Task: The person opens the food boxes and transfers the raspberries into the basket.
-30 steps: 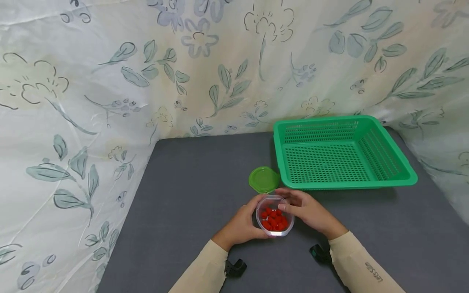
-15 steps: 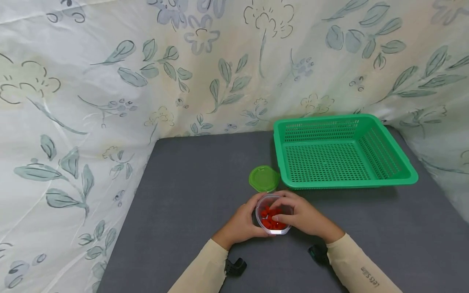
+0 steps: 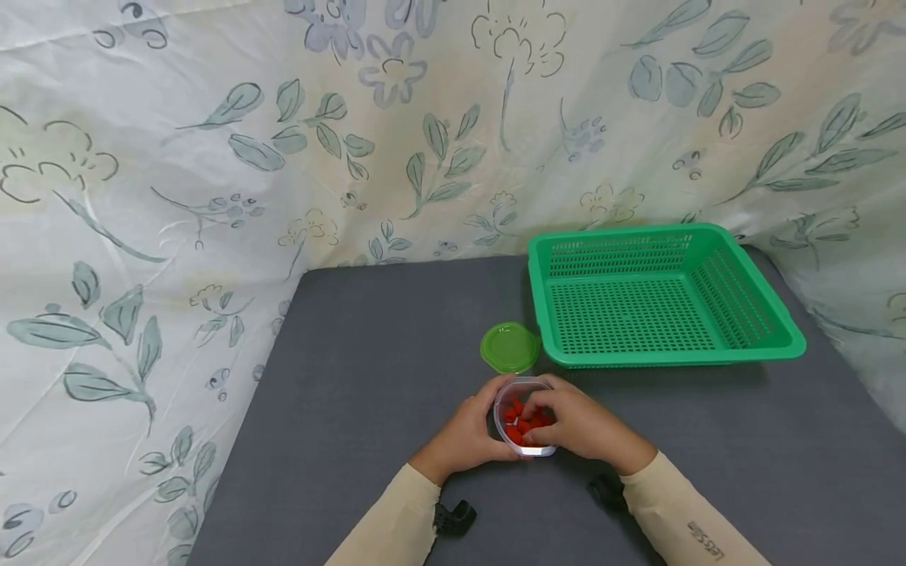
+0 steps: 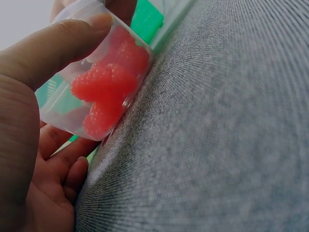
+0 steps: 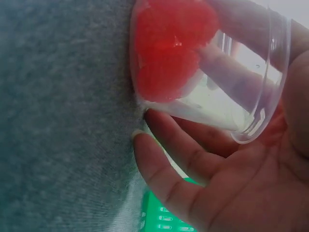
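A: So, where's the cup (image 3: 522,415) rn?

B: Near edge of the grey table (image 3: 368,377), abt 6 o'clock from the round green lid (image 3: 509,347). It's a small clear plastic tub, open-topped, w/ red raspberry-looking candies (image 3: 520,425) inside. In the left wrist view it looks tilted, one bottom edge on the cloth.

A: Hands?

B: Left hand (image 3: 469,435) wraps the cup's 9 o'clock side, thumb curled over the wall, so it's clasping the cup. Right hand (image 3: 582,425) sits at 3 o'clock, fingers bent over the rim and into the mouth; right wrist view shows a fingertip (image 5: 227,67) inside the tub, among or just beside the candies. Can't tell if it's actually pinching one. It's gripping the cup wall for sure.

A: How'll it handle?

B: My guess: light, thin-walled, a bit flexy, so squeeze gently or it'll buckle. Smooth plastic, prob. slippery. Candies look soft and bumpy, loose in there, so they'd spill if it tips further. Best hold is round the side wall, below the rim, as the left does now.

A: Room to move?

B: Lid's just beyond at 12, close but not touching. Green basket (image 3: 729,346) at 1–2 o'clock, empty inside, near rim raised, so anything going in needs lifting over. Open cloth from 9 to 11. Table edge is close behind the wrists. Flowered sheet (image 3: 212,157) hangs at back and left.
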A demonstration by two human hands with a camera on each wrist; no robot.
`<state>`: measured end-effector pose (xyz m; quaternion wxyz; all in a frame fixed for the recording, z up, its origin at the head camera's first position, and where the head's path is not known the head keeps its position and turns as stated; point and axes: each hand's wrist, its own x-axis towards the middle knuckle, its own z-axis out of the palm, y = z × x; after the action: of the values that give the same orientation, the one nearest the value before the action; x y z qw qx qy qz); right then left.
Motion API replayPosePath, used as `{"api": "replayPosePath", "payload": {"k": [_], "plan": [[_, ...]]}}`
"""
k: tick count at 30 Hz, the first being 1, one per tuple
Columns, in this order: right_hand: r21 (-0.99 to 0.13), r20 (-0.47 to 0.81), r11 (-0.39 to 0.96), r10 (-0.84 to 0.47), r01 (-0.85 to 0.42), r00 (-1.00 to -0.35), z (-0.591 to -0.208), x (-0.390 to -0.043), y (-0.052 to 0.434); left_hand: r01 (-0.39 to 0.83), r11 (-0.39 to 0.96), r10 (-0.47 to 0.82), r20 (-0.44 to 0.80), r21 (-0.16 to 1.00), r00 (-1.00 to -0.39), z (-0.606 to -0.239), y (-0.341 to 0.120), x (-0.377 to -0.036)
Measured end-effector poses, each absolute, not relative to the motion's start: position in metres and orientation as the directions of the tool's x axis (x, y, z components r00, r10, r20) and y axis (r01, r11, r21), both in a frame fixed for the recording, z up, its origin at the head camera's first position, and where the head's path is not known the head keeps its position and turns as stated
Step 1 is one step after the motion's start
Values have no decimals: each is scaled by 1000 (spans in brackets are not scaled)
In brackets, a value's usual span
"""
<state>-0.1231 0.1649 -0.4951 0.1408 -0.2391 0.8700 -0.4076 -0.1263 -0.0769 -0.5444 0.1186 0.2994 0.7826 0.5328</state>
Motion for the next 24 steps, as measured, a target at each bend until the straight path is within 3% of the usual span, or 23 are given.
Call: {"api": "replayPosePath", "payload": {"k": [11, 24], "plan": [[-733, -21, 585, -529, -347, -849, -497, -123, 166, 330, 245, 592, 129, 912, -795, -545, -76, -126], [-760, 167, 476, -515, -442, -841, -504, -128, 169, 337, 222, 602, 143, 915, -786, -546, -75, -129]]}}
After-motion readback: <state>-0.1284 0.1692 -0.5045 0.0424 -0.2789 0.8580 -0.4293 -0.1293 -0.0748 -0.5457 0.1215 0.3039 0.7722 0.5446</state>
